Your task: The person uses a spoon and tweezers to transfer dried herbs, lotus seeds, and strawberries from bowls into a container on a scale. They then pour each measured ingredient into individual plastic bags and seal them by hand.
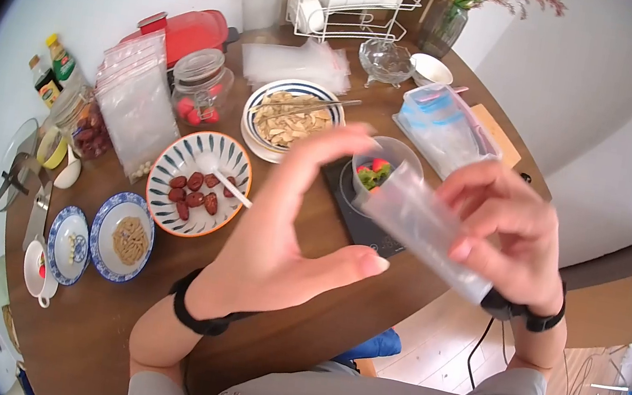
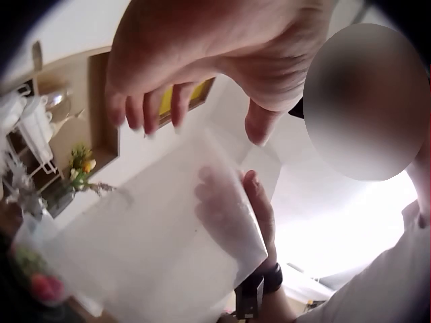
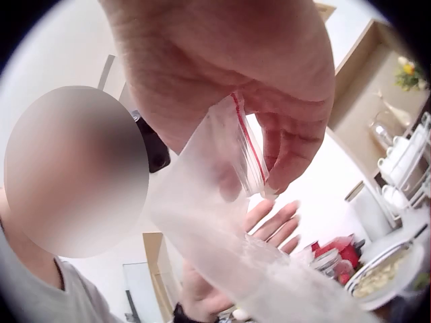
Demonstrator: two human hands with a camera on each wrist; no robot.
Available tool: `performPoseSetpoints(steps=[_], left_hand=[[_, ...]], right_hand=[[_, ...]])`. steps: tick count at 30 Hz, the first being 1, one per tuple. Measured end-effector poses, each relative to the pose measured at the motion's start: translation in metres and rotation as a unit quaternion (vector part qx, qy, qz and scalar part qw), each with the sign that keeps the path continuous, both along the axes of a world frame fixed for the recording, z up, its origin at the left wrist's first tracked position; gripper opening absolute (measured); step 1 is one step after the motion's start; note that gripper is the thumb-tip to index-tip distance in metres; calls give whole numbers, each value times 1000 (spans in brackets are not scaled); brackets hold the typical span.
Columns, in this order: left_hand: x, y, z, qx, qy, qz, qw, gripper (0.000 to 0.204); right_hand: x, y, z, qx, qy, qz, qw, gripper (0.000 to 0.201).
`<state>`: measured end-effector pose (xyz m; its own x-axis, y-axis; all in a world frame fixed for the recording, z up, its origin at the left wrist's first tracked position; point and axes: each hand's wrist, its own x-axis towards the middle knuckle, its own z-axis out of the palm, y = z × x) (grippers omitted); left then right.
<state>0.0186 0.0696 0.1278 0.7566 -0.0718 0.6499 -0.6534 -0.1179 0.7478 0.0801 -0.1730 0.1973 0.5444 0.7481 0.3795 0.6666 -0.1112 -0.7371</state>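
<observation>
My right hand (image 1: 511,231) pinches a clear zip bag (image 1: 429,235) near its end, with the thumb on one side and curled fingers on the other. In the right wrist view, the red-striped seal of the zip bag (image 3: 246,145) runs along the gripped edge. Its translucent body hangs slack, with no contents visible. My left hand (image 1: 270,227) is held beside the bag, thumb and fingers spread wide and nothing between them. Below the bag is a clear container (image 1: 412,159) with red and green pieces in it, on a black flat device (image 1: 344,202).
A bowl of red dates (image 1: 161,166) with a white spoon, a plate of dried slices (image 1: 300,87) under tongs, and blue-patterned bowls (image 1: 97,267) stand at left. Behind are a glass jar (image 1: 198,65), a stack of bags (image 1: 270,64) and a cup rack (image 1: 340,36). A lidless box (image 1: 430,145) holds bags.
</observation>
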Motion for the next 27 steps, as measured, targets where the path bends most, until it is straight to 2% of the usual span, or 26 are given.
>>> performPoseSetpoints(steps=[1,3,4,6,7,8,9,11,12,13,15,16,17,19,20,21,23,24,26,27], left_hand=[[2,-5,-5,-39,37,-67,996,49],[-4,-1,-15,-99,223,-187,951,28],[-5,0,-15,-102,223,-184,952,28],[-8,4,-12,-182,285,-211,917,14],[-8,7,-13,-184,286,-208,917,14],[-6,10,-15,-198,310,-255,894,13],[-4,12,-18,-213,332,-301,868,12],[3,15,-24,-190,341,-320,863,14],[5,15,-27,-162,352,-340,857,16],[6,11,-31,-163,353,-342,855,16],[6,-2,-38,-147,315,-234,908,21],[10,1,-41,-143,299,-271,904,47],[10,-2,-45,-145,299,-271,903,47],[10,-11,-45,-214,243,-314,892,95],[7,-12,-41,-210,294,-330,872,129],[5,-13,-42,-210,297,-329,872,129],[-1,-17,-45,-245,276,-416,831,132],[-4,-18,-41,-236,287,-424,826,136],[-5,-22,-40,-216,297,-411,834,142],[-6,-24,-41,-197,305,-398,842,149]], right_hand=[[-8,2,-3,-2,41,1,999,9],[-18,7,-8,22,9,25,999,24],[-21,3,-6,9,0,24,1000,38],[-27,4,-3,8,-31,58,998,43],[-29,6,-1,6,-64,86,994,49],[-31,8,0,10,-74,103,992,52],[-30,9,-2,8,-73,105,992,52],[-28,8,-7,-34,-205,117,971,40],[-33,11,-7,-33,-216,97,971,25],[-34,12,-7,-34,-214,95,972,25],[-35,14,-8,-61,-231,73,968,16],[-35,16,-6,-58,-252,66,964,14],[-37,19,-3,-59,-251,67,964,14],[-40,23,1,-129,-297,28,946,14],[-41,25,-1,-128,-295,29,946,14],[-41,26,-3,-152,-299,21,942,14],[-40,30,-7,-174,-301,12,937,14],[-40,33,-10,-168,-288,9,943,14],[-39,36,-12,-161,-273,5,948,13],[-38,36,-12,-151,-221,21,963,12]])
